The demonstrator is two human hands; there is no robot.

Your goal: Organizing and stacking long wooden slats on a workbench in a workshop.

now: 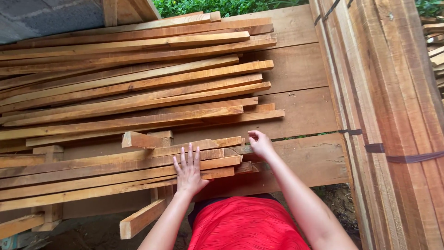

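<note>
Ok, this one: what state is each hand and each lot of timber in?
Left hand: flat, fingers spread, palm down on the near stack of slats.
Right hand: fingers curled at the slat ends.
Far pile of slats: loose, unevenly fanned.
Wide planks: lying flat underneath.
Strapped bundle of boards: banded.

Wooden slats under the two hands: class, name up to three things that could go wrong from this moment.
1. The left hand lies flat on rough-sawn wooden slats; sliding it could drive in splinters.
2. The right hand curls at the slat ends; a shifting slat might pinch its fingers.
3. The slats lie loosely on short cross blocks, uneven and overhanging, so pushing may tip some off.
</note>
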